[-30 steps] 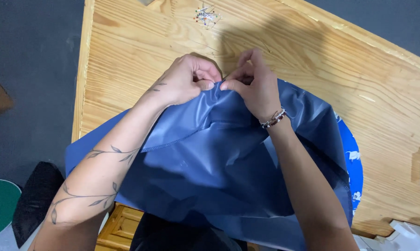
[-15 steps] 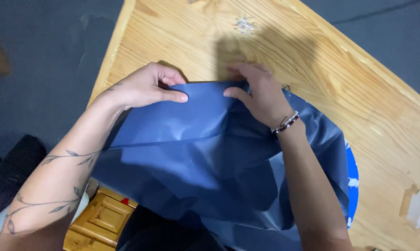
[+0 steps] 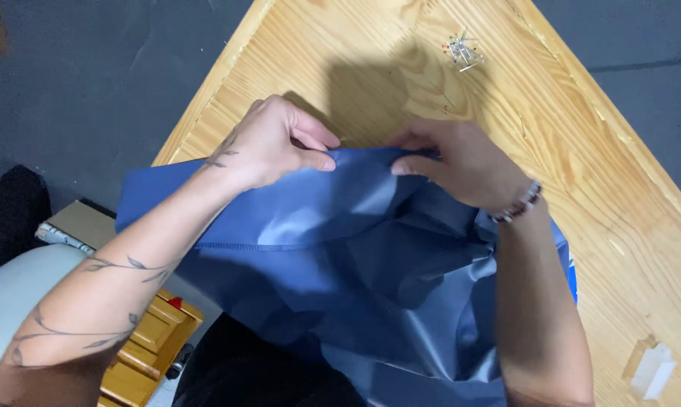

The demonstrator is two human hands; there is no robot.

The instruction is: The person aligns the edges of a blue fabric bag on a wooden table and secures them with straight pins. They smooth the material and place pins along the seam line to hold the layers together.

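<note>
I see smooth, glossy blue fabric (image 3: 340,286) draped off the near worktop (image 3: 597,188) edge, a stitched seam across it. My left hand (image 3: 276,147) and right hand (image 3: 461,162) pinch its folded far edge. Beyond lies a pin cluster (image 3: 461,53) on grained pine.

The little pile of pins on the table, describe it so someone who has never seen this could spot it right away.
Start from the wooden table and look past the blue fabric that both hands pinch at its far edge. On the bare wood beyond the right hand lies the pile of pins. It is a small tangle of thin silvery pins with tiny coloured heads, the only metal thing on the wood.
</note>
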